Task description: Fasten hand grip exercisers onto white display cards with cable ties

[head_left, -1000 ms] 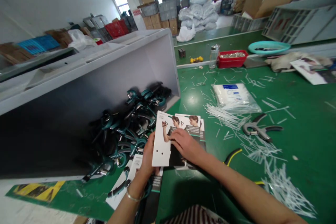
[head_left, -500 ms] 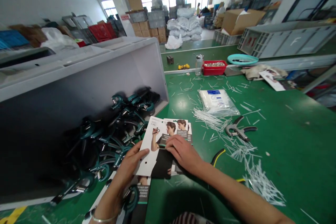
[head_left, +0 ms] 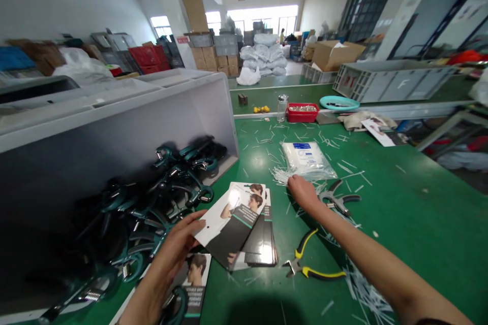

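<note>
My left hand (head_left: 186, 236) grips the left edge of a printed packaging card (head_left: 232, 226), thumb on top. That card is tilted over a small stack of similar cards (head_left: 267, 244) on the green table. My right hand (head_left: 304, 192) is stretched forward with curled fingers at the pile of thin white plastic ties (head_left: 281, 175); whether a tie is between the fingertips is hidden. Beside my right forearm lie grey-handled pliers (head_left: 339, 198) and yellow-and-black cutting pliers (head_left: 305, 266). Under my left forearm, another card (head_left: 196, 274) carries a teal hand gripper (head_left: 177, 307).
A grey crate (head_left: 224, 111) on its side at left holds several teal and black hand grippers (head_left: 179, 172). Further back are a clear bag of ties (head_left: 307, 157), a red tray (head_left: 302, 113), a glass jar (head_left: 282, 107) and a turquoise basin (head_left: 339, 103). Loose ties are scattered across the table (head_left: 412, 203).
My right hand has left the card and moved forward and right to the white ties. My left hand still holds the card, now more tilted. The yellow-handled pliers are now uncovered.
</note>
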{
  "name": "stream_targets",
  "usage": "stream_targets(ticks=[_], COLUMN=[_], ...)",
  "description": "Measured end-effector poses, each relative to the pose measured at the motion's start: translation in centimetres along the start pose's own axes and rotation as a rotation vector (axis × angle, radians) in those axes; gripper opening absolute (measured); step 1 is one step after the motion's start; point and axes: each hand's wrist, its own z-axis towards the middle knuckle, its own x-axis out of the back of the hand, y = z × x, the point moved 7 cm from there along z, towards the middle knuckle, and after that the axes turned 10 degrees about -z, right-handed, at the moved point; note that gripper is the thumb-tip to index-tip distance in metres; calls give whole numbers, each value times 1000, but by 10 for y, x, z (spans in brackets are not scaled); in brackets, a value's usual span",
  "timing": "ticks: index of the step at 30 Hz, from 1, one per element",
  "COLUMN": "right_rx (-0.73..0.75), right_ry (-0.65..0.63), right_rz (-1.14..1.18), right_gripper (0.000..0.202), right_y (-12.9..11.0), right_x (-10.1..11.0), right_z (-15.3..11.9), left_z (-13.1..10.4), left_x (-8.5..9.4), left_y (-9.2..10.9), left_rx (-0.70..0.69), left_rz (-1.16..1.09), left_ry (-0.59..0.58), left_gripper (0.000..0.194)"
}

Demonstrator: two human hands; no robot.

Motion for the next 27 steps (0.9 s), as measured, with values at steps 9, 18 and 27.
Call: stream_targets(ticks=[9, 18, 27], right_rx=[43, 76, 417], right_ry=[217, 122, 385], right_rz=[278, 1104, 608], right_gripper=[27, 17, 13], right_y=[27, -70, -148], right_x=[46, 94, 105], right_z=[26, -25, -79], left_z=[-6, -1, -12], left_x=[9, -40, -59], left_y=[-3, -4, 1], left_rx=[-190, -212, -253], left_rz=[-123, -57, -32], left_ry=[102, -99, -163], left_gripper=[32, 44, 36])
